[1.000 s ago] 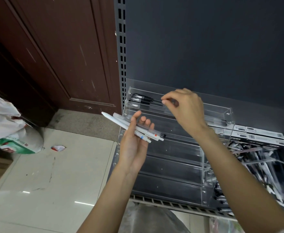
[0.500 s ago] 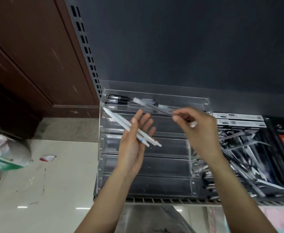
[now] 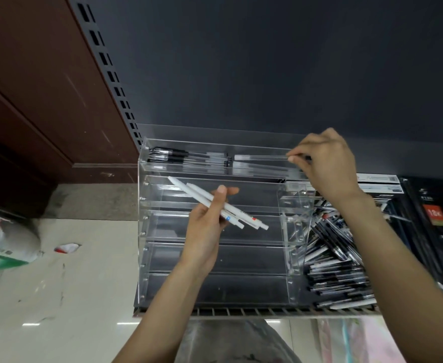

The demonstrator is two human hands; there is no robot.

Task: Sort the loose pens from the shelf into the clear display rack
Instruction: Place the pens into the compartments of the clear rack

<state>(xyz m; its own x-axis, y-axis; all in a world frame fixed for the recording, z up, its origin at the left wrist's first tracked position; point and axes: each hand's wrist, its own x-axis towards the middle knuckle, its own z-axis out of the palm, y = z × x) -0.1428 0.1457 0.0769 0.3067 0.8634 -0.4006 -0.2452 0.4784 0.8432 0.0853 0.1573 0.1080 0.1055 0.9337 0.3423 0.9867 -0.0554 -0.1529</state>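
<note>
Barely begun: only the rack's [image 3: 215,258] top tier holds pens, the right hand [image 3: 325,163] pinching a clear pen [image 3: 259,157] over it, the left hand [image 3: 204,231] gripping white pens [image 3: 202,199], a pile [image 3: 338,260] left on the shelf.

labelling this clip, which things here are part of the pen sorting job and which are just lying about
Part of the job:
- clear acrylic display rack
- translucent pen, pinched by right hand at the top tier
- white pens, held in left hand
- black-grip pens already in the top tier
- loose pile of black and silver pens on the shelf

Lying about:
- white and green plastic bag
- red and white scrap on the floor
- black boxed packs
</note>
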